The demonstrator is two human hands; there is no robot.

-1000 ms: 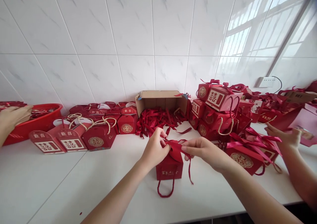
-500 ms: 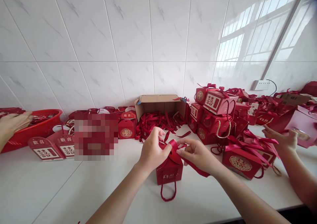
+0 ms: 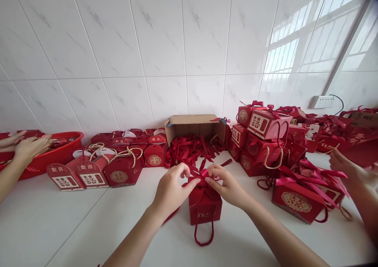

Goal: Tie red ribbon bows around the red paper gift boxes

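A small red gift box [image 3: 206, 208] with a cord handle stands on the white counter [image 3: 59, 227] in front of me. A red ribbon [image 3: 203, 177] crosses its top. My left hand [image 3: 172, 189] pinches the ribbon from the left, fingers closed. My right hand [image 3: 227, 186] pinches it from the right, fingers closed too. Both hands meet just above the box's top.
An open cardboard box [image 3: 193, 126] spills red ribbons by the wall. Finished red boxes [image 3: 262, 137] are stacked to the right, more unribboned ones [image 3: 118, 168] to the left. Another person's hands reach into a red basin [image 3: 56, 151] at far left; another person's hand [image 3: 348, 170] works at far right.
My hands have drawn closer together over the box top, gathering the ribbon into a tighter knot. The loose ribbon tail that hung to the right is pulled in.
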